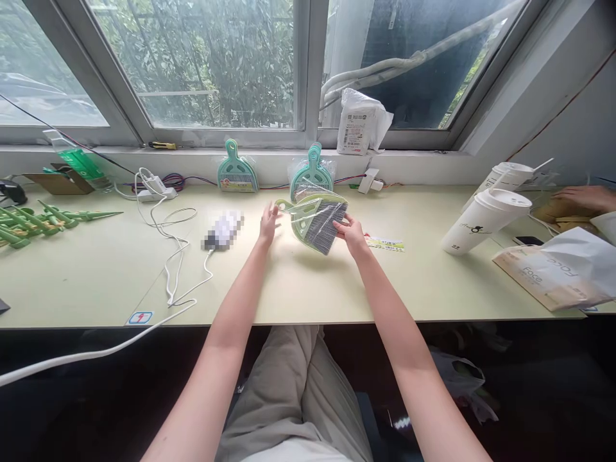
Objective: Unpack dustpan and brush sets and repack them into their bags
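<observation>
A pale green mini dustpan and brush set in clear plastic wrap is held just above the pale desk. My left hand grips the thin handle end on the left. My right hand holds the right edge by the dark bristles. Behind it, two more teal dustpan sets lean upright against the window ledge. A printed paper label lies flat on the desk just right of my right hand.
A blurred white device with a white cable lies left. Green plastic pieces sit far left. Two white lidded cups and a paper bag lie right. Another person's hand rests at the far right.
</observation>
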### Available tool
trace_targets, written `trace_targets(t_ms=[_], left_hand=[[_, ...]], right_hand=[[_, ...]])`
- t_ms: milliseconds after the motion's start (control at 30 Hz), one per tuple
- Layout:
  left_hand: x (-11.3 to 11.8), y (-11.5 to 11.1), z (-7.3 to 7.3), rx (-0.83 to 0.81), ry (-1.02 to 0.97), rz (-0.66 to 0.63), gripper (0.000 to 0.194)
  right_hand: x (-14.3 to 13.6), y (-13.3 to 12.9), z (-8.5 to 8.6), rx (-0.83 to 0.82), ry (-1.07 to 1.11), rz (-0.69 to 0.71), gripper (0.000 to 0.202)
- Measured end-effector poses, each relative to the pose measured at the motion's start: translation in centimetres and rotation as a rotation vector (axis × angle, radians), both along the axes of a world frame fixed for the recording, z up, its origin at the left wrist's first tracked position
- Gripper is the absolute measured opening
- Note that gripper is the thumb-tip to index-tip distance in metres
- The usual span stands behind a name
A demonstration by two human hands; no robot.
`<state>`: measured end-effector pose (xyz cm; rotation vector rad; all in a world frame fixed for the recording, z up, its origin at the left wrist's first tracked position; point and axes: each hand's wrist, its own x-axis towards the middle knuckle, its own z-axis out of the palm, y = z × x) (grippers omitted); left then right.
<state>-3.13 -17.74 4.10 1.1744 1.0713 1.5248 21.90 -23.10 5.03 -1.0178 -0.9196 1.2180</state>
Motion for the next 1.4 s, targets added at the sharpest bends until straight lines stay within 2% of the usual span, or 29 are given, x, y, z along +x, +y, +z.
trace_targets(t_ms=[67, 100, 133, 267, 333, 433, 600, 667, 733, 833, 933, 1000, 1100, 1267, 1333, 1400], left_hand=[[-0.5, -0.3, 0.3, 0.133, 0.098, 0.112, 0.056], [-0.6, -0.4, 0.5, 0.17, 0.149, 0.128, 0.057], [-0.8, -0.6, 0.7, 0.181, 0.2, 0.096, 0.056], [-0.9, -1.1, 1.2, 0.098, 0.292, -0.181, 0.051], [-1.0, -1.1, 1.2, 0.074, 0.258, -0.198, 0.047], [-1.7, -0.5, 0.9, 0.041, 0.155, -0.036, 0.037], [-4.5, 1.6, -0.2, -0.076, -0.161, 0.419, 0.014], [-5.5, 2.5, -0.6, -0.058, -0.266, 0.51, 0.013], [-6.2, 3.2, -0.8, -0.001, -0.293, 0.528, 0.02], [-6.3, 3.7, -1.1, 0.0, -0.192, 0.468, 0.036], [-5.9, 3.4, -1.5, -0.078, 0.05, 0.372, 0.031], [-5.6, 2.9, -1.5, -0.087, 0.217, 0.386, 0.024], [-5.5, 2.7, -0.8, -0.097, 0.275, 0.464, 0.018], [-7.5, 4.4, 2.2, -0.145, 0.021, 0.557, 0.023], [-8.6, 5.2, 3.2, -0.176, 0.047, 0.523, 0.024], [-9.6, 5.4, 3.7, -0.224, 0.207, 0.447, 0.021]], right_hand=[[0.4, -0.2, 0.2, -0.007, -0.06, 0.059, 0.051], [0.5, -0.4, 0.2, -0.007, -0.093, 0.1, 0.053], [0.6, -0.6, 0.3, -0.005, -0.124, 0.143, 0.055], [0.7, -1.2, 0.3, -0.012, -0.188, 0.224, 0.058], [0.9, -1.1, 0.2, -0.022, -0.178, 0.217, 0.057], [1.5, -0.5, -0.1, -0.027, -0.102, 0.153, 0.049], [3.0, 0.7, -0.9, -0.057, 0.123, -0.165, 0.035], [3.4, 0.9, -1.3, -0.077, 0.19, -0.255, 0.031], [3.6, 1.1, -1.7, -0.088, 0.235, -0.299, 0.028], [3.6, 1.2, -2.3, -0.085, 0.287, -0.316, 0.024], [3.4, 1.2, -2.5, -0.08, 0.322, -0.299, 0.021], [3.3, 1.2, -2.6, -0.073, 0.324, -0.283, 0.021], [3.2, 1.2, -2.5, -0.076, 0.307, -0.277, 0.023], [2.7, 1.2, -2.4, -0.123, 0.303, -0.275, 0.022], [2.5, 1.2, -2.4, -0.139, 0.307, -0.268, 0.021], [2.4, 1.3, -2.5, -0.14, 0.32, -0.259, 0.021]])
